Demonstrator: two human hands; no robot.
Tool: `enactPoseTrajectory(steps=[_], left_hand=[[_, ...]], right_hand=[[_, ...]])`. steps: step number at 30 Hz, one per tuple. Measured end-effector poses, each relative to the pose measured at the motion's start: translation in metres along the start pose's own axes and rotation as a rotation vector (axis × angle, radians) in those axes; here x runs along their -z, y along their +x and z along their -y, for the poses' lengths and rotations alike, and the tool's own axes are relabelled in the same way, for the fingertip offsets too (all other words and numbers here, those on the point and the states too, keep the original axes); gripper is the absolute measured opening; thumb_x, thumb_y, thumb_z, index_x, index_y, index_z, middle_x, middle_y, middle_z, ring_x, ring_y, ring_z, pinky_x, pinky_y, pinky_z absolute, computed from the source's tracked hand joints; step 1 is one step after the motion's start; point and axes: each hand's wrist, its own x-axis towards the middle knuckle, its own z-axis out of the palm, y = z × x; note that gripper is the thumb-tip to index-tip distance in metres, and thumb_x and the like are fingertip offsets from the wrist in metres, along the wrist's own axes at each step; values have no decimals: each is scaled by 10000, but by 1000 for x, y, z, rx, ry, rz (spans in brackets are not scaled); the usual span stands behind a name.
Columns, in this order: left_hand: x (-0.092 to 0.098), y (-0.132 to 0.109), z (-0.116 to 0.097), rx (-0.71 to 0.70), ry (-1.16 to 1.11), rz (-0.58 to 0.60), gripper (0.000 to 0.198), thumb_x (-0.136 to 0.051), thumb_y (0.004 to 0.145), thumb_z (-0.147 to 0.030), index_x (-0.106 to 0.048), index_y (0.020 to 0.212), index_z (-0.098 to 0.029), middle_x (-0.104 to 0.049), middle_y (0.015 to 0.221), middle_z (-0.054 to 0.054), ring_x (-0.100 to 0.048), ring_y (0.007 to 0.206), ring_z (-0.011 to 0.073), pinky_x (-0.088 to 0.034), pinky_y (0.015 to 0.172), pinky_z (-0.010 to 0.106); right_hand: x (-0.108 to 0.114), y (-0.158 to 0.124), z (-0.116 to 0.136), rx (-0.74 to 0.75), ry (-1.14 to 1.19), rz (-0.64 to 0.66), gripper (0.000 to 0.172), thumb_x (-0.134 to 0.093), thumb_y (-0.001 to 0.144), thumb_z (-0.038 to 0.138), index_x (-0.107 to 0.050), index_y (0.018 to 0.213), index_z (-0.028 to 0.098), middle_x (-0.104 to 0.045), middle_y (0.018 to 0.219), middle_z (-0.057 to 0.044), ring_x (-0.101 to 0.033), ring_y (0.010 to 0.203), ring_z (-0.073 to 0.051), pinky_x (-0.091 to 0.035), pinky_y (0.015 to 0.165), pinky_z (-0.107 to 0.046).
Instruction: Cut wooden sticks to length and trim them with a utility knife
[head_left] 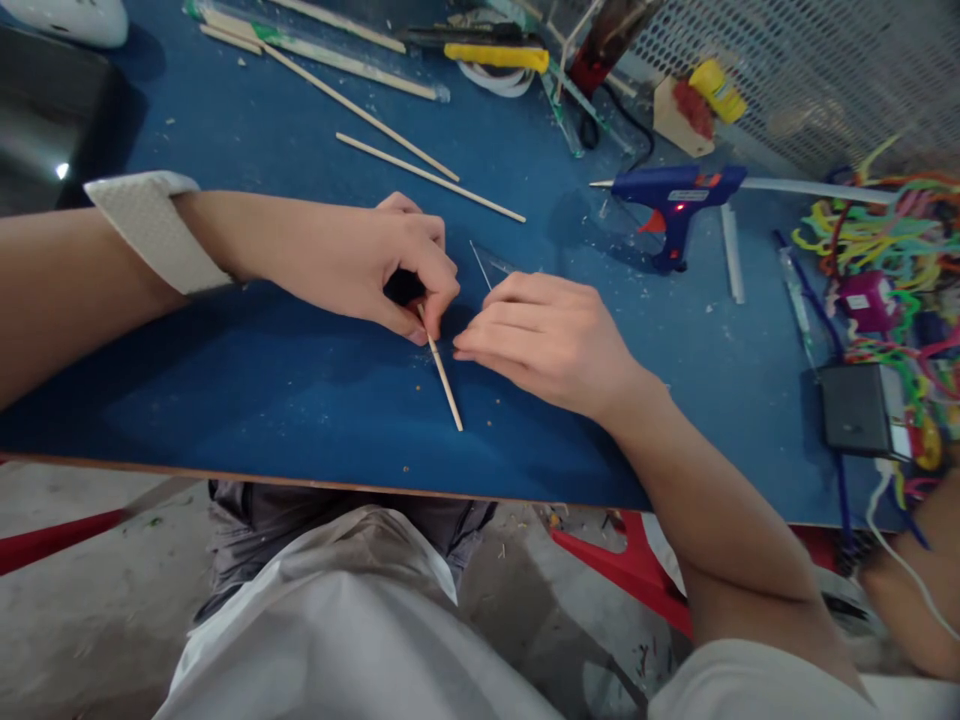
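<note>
My left hand pinches a short wooden stick between thumb and fingertips. The stick slants down toward the table's front edge, and its upper end is hidden in my fingers. A thin dark mark crosses it just below my grip. Close by on the right, my right hand rests low over the blue table with its fingers pressed together. A clear, thin-edged piece of plastic sticks out behind those fingers; whether they grip it is hidden. Two long wooden sticks lie beyond my hands.
A blue glue gun with a lit red light lies at right. Behind are a yellow cutter and packaged sticks. Coloured pipe cleaners and a black adapter crowd the right side. A dark box stands left.
</note>
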Motion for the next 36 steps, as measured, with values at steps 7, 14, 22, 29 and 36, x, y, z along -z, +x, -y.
enactPoseTrajectory(steps=[7,14,22,29,36], left_hand=[[1,0,1,-7,27,5,696,-599,1015,-933,-882,931,-303,-810,969,15,-633,1248,270,-226,1437,507],[2,-1,3,-10,39,18,605,-627,1066,-835,-873,971,-291,-800,973,22,-638,1274,273,-217,1442,543],[0,1,6,-16,51,1,753,-555,1015,-979,-895,937,-311,-802,944,11,-613,1172,259,-212,1398,535],[1,1,6,-10,38,-2,786,-554,988,-997,-875,897,-285,-794,929,1,-611,1193,263,-190,1412,558],[-1,2,6,-7,32,9,775,-545,979,-990,-870,901,-291,-771,902,-6,-600,1223,251,-169,1447,537]], right_hand=[[-2,2,2,-27,26,5,254,-644,1229,310,-863,1115,254,-904,1053,9,-766,1012,-217,-570,852,-392],[-1,1,0,-72,51,19,201,-701,1205,346,-876,1148,266,-915,1062,10,-784,1057,-237,-548,904,-416],[-5,0,-1,-60,107,-59,191,-733,1188,352,-874,1111,249,-912,1047,6,-780,987,-221,-602,890,-379],[-7,1,6,-110,82,6,238,-673,1216,363,-877,1135,272,-906,1043,-3,-777,1029,-236,-537,887,-403],[-3,0,3,-112,85,12,243,-676,1213,363,-882,1122,272,-905,1032,-6,-771,1025,-238,-518,891,-405]])
